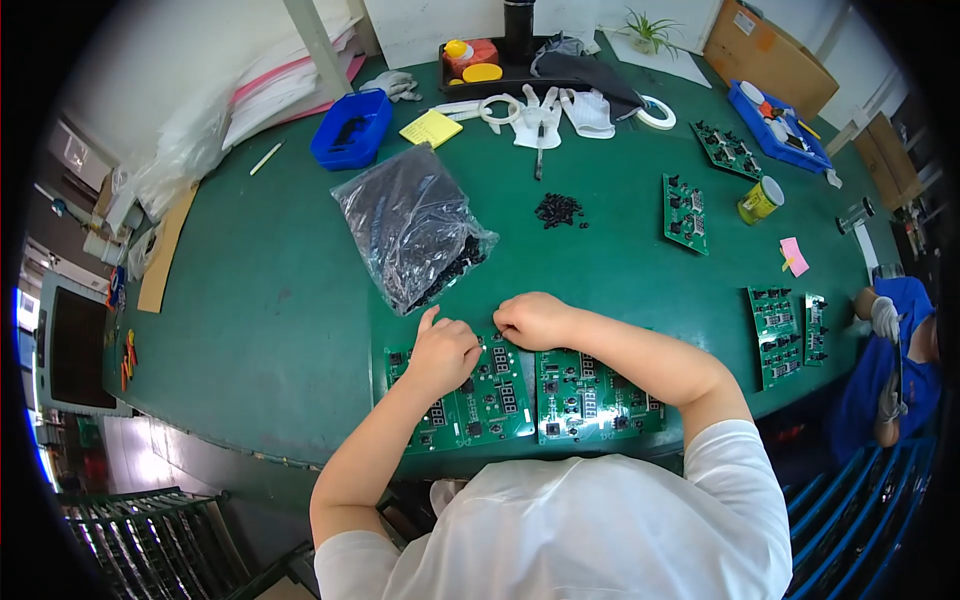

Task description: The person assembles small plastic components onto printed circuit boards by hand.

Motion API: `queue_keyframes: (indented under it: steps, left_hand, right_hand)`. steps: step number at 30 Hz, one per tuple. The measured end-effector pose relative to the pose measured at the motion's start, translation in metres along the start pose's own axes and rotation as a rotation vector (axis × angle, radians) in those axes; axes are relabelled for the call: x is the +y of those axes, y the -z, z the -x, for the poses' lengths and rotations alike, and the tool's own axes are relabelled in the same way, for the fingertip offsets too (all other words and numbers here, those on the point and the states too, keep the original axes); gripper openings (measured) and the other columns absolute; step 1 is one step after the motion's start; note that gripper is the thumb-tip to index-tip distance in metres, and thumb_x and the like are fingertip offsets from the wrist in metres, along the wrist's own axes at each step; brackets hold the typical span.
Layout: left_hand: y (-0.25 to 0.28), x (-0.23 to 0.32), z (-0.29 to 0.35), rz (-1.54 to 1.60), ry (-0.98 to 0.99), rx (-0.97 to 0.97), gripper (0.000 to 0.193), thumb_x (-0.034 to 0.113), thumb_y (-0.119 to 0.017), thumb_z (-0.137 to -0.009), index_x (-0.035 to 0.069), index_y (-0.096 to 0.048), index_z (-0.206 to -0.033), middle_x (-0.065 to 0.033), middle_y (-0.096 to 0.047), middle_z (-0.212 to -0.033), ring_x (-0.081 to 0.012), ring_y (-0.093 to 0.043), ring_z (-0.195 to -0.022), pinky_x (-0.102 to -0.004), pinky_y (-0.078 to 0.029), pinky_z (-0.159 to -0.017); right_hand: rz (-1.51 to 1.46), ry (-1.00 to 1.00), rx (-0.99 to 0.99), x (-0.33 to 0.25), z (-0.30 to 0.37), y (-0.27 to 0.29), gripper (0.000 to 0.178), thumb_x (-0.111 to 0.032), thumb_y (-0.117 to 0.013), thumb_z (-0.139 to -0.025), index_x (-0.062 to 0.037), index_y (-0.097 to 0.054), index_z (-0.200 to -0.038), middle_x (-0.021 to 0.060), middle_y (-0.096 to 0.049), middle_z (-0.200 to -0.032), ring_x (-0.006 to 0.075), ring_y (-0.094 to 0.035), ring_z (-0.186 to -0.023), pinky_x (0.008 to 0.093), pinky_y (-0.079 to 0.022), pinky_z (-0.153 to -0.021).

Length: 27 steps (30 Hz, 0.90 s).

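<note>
Two green circuit boards lie side by side at the near edge of the table: the left board [477,408] and the right board [566,425], both carrying black buttons and digit displays. Over the upper part of the left board is my left hand [445,354], fingers curled and closed, one finger raised. My right hand [535,320] is closed at the far edge of the boards, near the gap between them, fingertips pointing down. Anything in either pinch is hidden or too small to make out. Beyond the hands are a clear plastic bag [405,225] of black parts and a small pile of black caps [559,210].
More circuit boards [685,214] lie at the right, near a yellow can [761,200]. A blue bin [352,129], yellow notes [431,128], white gloves [538,118], tape rolls [655,113] and a blue tray [780,128] are farther back. Another person [895,340] works at the right.
</note>
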<state>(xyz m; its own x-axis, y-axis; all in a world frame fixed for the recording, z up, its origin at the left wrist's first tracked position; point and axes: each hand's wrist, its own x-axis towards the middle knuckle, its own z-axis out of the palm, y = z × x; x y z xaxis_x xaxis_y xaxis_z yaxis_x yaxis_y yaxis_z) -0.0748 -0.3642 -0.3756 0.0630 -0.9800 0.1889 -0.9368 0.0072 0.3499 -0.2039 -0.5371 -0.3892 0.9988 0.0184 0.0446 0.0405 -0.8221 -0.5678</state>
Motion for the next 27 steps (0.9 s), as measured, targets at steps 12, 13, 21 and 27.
queue_keyframes:
  steps: [12, 13, 21, 27]
  left_hand:
    - [0.011, 0.004, -0.095, 0.293, 0.008, 0.189, 0.014, 0.017, -0.063, -0.079, 0.004, -0.059, -0.078, -0.0109, -0.057, -0.073, -0.0279, -0.058, -0.064, -0.0363, -0.046, -0.057]
    - [0.007, 0.005, -0.118, 0.308, 0.139, 0.125, 0.014, 0.018, -0.061, -0.08, 0.004, -0.059, -0.08, -0.0117, -0.059, -0.072, -0.0284, -0.059, -0.064, -0.0373, -0.047, -0.059]
    - [-0.075, -0.003, -0.213, 0.108, 0.433, 0.039, 0.018, 0.019, -0.056, -0.081, 0.006, -0.062, -0.091, -0.0177, -0.063, -0.091, -0.0345, -0.06, -0.086, -0.0449, -0.049, -0.075]
    - [-0.08, -0.003, -0.211, 0.087, 0.324, 0.118, 0.011, 0.008, -0.053, -0.074, 0.004, -0.059, -0.082, -0.0177, -0.06, -0.089, -0.0359, -0.06, -0.084, -0.0456, -0.048, -0.073]
  right_hand:
    - [0.328, -0.668, 0.568, 0.122, 0.034, 0.064, 0.018, -0.014, -0.058, -0.078, -0.0037, -0.057, -0.093, 0.0157, -0.059, -0.088, 0.0345, -0.059, -0.081, 0.0449, -0.049, -0.071]
    - [0.325, -0.664, 0.541, 0.127, 0.035, 0.063, 0.014, -0.013, -0.057, -0.078, -0.0033, -0.057, -0.088, 0.0155, -0.058, -0.086, 0.0337, -0.059, -0.081, 0.0446, -0.049, -0.07]
    - [0.411, -0.432, 0.506, 0.122, 0.047, 0.058, 0.008, -0.008, -0.052, -0.079, -0.0027, -0.058, -0.082, 0.0158, -0.058, -0.083, 0.0332, -0.058, -0.08, 0.0426, -0.048, -0.07]
    - [0.043, -0.28, 0.439, 0.067, 0.045, 0.056, 0.009, -0.008, -0.053, -0.08, -0.0027, -0.059, -0.083, 0.0164, -0.059, -0.084, 0.0337, -0.058, -0.081, 0.0418, -0.048, -0.071]
